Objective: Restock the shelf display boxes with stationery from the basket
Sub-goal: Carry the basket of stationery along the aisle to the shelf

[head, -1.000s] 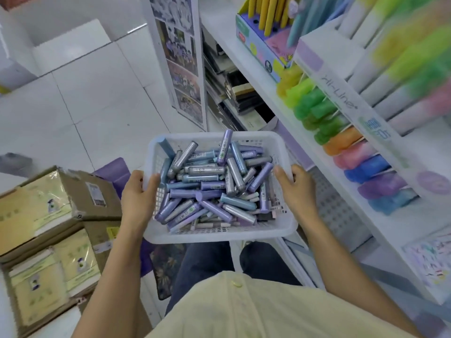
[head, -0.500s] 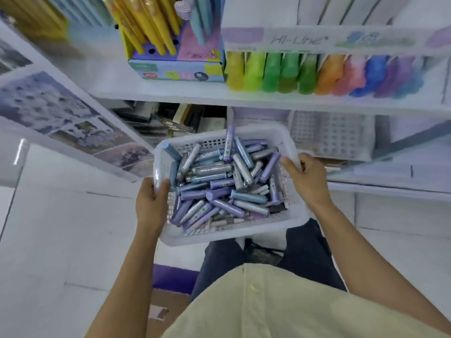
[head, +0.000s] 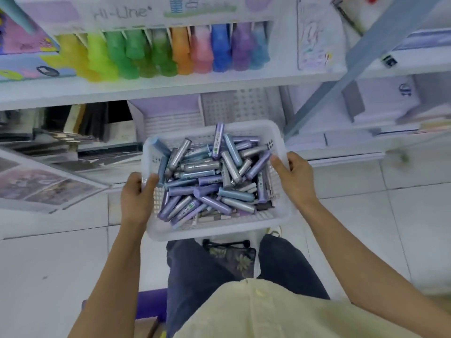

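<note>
A white perforated basket (head: 246,230) is held in front of me, above my knees. It is filled with several purple, blue and silver highlighters (head: 207,181) lying loose in a heap. My left hand (head: 135,196) grips the basket's left rim, thumb inside. My right hand (head: 294,178) grips the right rim the same way. Straight ahead on the white shelf stands the Hi-Line display box (head: 127,14) with rows of yellow, green, orange, pink, blue and purple highlighters (head: 170,54).
Below that shelf sit a lilac box and a white perforated tray (head: 234,107), with dark books (head: 73,123) to the left. A blue-purple pen box (head: 26,59) stands at the upper left. A grey slanted post (head: 346,76) crosses on the right. White tiled floor lies below.
My view has swung from the floor and cartons round to face the shelf squarely. The basket has stayed in both hands and now sits nearer the lower shelf.
</note>
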`<action>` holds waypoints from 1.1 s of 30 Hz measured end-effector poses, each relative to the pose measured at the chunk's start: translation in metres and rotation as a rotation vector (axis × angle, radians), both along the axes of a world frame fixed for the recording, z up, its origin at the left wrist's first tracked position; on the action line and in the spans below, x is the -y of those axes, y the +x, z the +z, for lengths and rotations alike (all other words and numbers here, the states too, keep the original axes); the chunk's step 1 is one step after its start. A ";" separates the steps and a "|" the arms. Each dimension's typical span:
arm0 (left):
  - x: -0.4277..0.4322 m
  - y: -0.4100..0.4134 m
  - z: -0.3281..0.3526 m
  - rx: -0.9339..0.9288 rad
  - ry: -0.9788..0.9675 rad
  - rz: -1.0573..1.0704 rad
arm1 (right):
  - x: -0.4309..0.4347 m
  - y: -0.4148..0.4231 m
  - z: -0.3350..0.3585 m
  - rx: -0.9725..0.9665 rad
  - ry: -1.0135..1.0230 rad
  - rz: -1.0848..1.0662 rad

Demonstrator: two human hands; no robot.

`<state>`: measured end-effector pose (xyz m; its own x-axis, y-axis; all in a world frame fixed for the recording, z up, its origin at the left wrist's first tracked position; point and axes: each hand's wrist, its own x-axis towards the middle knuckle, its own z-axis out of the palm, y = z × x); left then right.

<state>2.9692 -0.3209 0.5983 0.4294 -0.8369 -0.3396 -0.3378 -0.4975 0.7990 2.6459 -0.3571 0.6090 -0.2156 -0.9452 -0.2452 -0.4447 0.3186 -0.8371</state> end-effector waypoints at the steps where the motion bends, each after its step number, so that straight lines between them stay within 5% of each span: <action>1: 0.001 -0.011 -0.006 0.001 0.005 -0.011 | -0.001 -0.012 -0.005 -0.004 0.005 -0.009; 11: 0.014 -0.043 -0.110 0.147 0.179 -0.113 | -0.014 -0.044 -0.109 -0.047 0.062 -0.144; 33: 0.031 -0.029 -0.575 0.392 0.528 -0.354 | 0.005 -0.041 -0.593 -0.316 0.335 0.071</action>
<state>2.9400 -0.3520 0.0230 0.3366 -0.7156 -0.6121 -0.7600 -0.5902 0.2720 2.6051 -0.3622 0.0160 -0.2667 -0.8399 -0.4727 -0.6915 0.5084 -0.5132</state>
